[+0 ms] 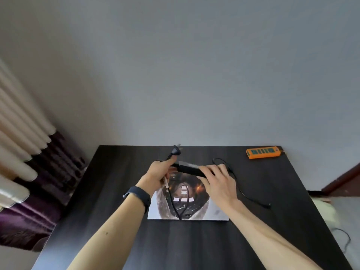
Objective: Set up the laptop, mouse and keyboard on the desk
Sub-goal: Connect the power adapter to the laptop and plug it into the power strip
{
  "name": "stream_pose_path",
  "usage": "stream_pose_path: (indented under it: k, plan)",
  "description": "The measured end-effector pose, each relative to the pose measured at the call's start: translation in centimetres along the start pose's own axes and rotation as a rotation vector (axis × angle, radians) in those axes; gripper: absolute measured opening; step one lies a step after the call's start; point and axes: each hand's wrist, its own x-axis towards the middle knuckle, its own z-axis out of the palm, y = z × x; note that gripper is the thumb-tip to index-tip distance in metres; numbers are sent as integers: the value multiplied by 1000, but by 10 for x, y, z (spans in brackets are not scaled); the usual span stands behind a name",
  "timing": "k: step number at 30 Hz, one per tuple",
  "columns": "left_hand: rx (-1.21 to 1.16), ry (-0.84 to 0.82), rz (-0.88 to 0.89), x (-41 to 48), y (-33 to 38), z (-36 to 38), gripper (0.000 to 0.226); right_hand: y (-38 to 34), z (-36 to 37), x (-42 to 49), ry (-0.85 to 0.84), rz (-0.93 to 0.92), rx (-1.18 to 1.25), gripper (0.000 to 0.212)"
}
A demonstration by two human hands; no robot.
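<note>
A curtain [23, 152] hangs at the far left, beside the dark desk [97, 191]. The left hand [157, 172] is curled round a black lead [176, 208] just below its plug [175, 150], which points up and away. A loop of that lead trails down over the closed laptop [214, 213], which lies flat at the middle of the desk under both hands. Between the hands sits the charger brick [190, 168], and the right hand [218, 182] grips its right end from above. From there a thin cord [245, 193] snakes right across the desk, its tip lying near the right edge. At the far right corner rests an orange strip [263, 152] — most likely where the plug must go. No mouse or keyboard shows. The step looks like sorting out the charger, and it goes best if the brick is set down behind or beside the laptop, not on its lid. The lead should be lifted clear of the lid and run right along the back edge — slack, not taut — so the plug reaches the strip squarely.
</note>
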Motion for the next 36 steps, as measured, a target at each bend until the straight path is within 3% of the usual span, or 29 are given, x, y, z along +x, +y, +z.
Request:
stream_pose_path:
  k: [4, 6, 9, 10, 13, 15, 18, 20, 21, 25, 28, 31, 34, 36]
  plan:
    - [-38, -74, -104, 22, -19, 1, 41, -14, 17, -18, -52, 73, 22, 28]
    - [-35, -75, -106, 31, -23, 2, 35, -21, 20, -23, -106, 208, 75, 32]
    - [-27, -84, -98, 39, -22, 10, 5, -39, 30, -33, -150, 745, 293, 51]
    - [-36, -83, -96, 40, -21, 13, 10, -44, 35, -36, -119, 1006, 430, 59]
    - [-11, -103, -105, 51, -28, 16, 11, -52, 36, -26, -100, 1815, 1219, 47]
    - [54, -96, -126, 56, -36, 14, 15, -57, 36, -16, -127, 1935, 1600, 44]
    - [93, -150, -176, 65, -52, 9, 25, -59, 51, 0, 28, 1900, 1543, 27]
    - [277, -277, -251, 72, -60, 1, 44, -46, 63, 12, 90, 1861, 1403, 19]
    - [419, -340, -290, 74, -62, -3, 42, -34, 69, 17, 69, 1808, 1319, 21]
    - [954, -456, -304, 88, -61, -22, 19, 33, 84, 38, -398, 1310, 662, 51]
    - [1262, -538, -241, 101, -65, -18, 9, 67, 82, 69, -658, 973, 474, 55]
    - [1478, -471, -98, 116, -61, -1, 34, 93, 89, 95, -875, 699, 401, 54]
    - [1444, -187, 208, 135, -43, 22, 61, 112, 99, 107, -1049, 559, 492, 52]
    - [1474, -65, 493, 145, -25, 41, 93, 123, 105, 109, -1164, 439, 545, 54]
